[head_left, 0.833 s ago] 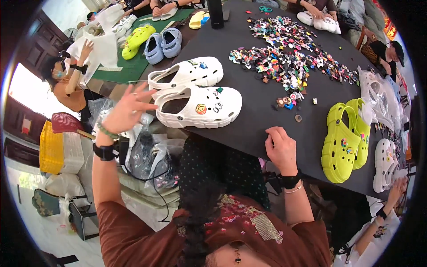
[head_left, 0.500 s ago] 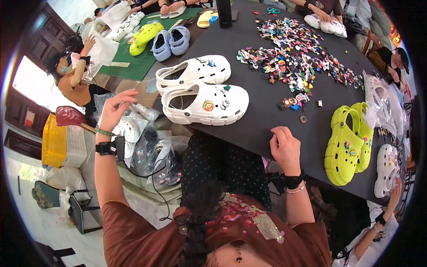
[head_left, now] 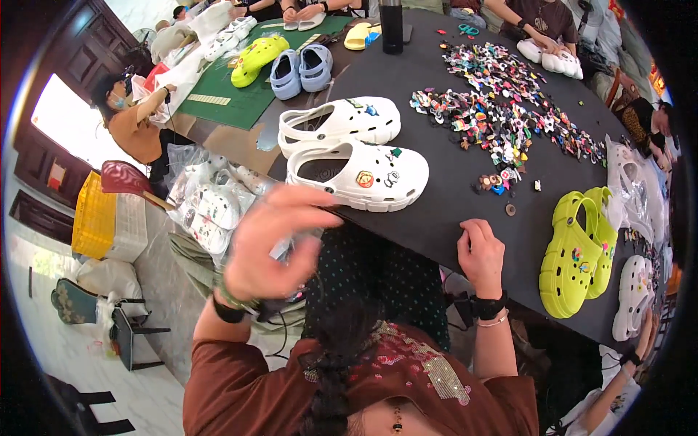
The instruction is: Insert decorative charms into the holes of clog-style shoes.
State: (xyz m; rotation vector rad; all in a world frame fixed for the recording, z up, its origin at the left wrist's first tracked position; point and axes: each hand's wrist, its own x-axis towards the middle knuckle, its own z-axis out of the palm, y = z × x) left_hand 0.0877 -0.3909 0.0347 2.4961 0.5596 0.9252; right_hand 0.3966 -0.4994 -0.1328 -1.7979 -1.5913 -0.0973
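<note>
A pair of white clogs, the far one point(head_left: 342, 120) and the near one point(head_left: 360, 178), rests on the dark table with small charms in the holes. My left hand point(head_left: 276, 243), blurred, is raised in front of the near clog's heel. Its thumb and fingers are apart with nothing between them. On the table's near edge lies my right hand point(head_left: 482, 258), fingers loosely curled in, nothing visible in them. Beyond it spreads a heap of colourful shoe charms point(head_left: 494, 102). Lime-green clogs point(head_left: 571, 254) with charms stand to its right.
A dark cylindrical bottle point(head_left: 392, 27) stands at the back. Blue clogs point(head_left: 286, 75) and another lime-green pair point(head_left: 258, 59) sit by a green mat point(head_left: 225, 109). Bagged shoes point(head_left: 211, 203) lie left of the table. Co-workers handle shoes around it.
My left hand has swung right and toward me, from beside the bagged shoes to in front of the white clogs. The view has shifted a little; my right hand stays at the table edge.
</note>
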